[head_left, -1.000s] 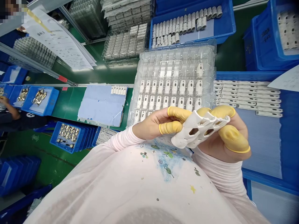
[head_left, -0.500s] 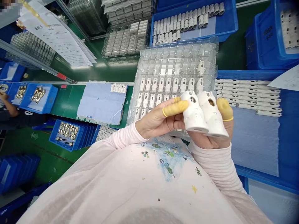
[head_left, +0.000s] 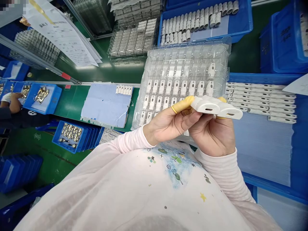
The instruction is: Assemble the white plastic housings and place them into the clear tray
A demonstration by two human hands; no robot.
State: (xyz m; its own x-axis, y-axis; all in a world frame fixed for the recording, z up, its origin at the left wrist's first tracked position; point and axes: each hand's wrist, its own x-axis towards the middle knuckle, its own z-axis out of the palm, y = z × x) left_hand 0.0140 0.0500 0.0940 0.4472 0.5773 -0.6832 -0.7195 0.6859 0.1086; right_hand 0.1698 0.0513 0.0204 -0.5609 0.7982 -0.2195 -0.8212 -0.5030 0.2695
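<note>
Smooth white casings (head_left: 208,104), slotted ends (head_left: 228,113)

Your left hand (head_left: 168,126) and right hand (head_left: 214,138) hold white pieces (head_left: 208,105), slotted ends toward you; a clear tray (head_left: 186,51) lies beyond your grip, a blue bin (head_left: 261,78) to its right.

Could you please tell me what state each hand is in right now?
Left hand: closed on the white parts.
Right hand: closed on the same parts.

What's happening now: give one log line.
Left hand, right hand: holding white housings | slotted ends toward camera | clear compartment tray: partly filled | blue bin: at right
</note>
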